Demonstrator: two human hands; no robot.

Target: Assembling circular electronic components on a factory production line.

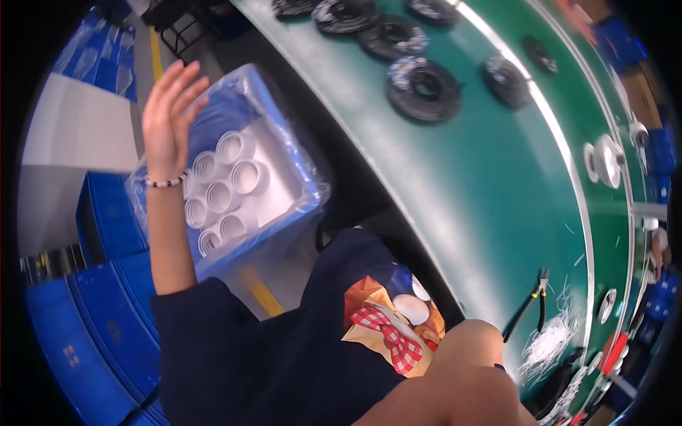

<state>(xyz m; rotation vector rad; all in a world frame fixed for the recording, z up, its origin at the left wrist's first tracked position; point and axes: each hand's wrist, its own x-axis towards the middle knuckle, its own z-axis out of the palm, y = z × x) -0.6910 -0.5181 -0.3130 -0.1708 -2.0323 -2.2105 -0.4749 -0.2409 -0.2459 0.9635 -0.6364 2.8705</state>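
Observation:
My left hand (169,117) is raised over the far left part of a blue bin (252,92), its fingers stretched out and holding nothing. Clear plastic lines the bin. Inside, several white ribbed plastic cylinders (249,177) stand on a white sheet, open ends up; my forearm passes in front of the nearest ones. My bare right arm (455,376) is bent close to the camera at the lower right, beside the green table (455,213). No fingers of my right hand can be made out, nor anything in them.
Several black discs (424,90) with center holes lie at the table's far end. Yellow-and-black-handled cutting pliers (529,305) lie near white plastic scraps (550,344). White spool-shaped parts (605,162) sit farther right. Blue crates (92,334) stand at left.

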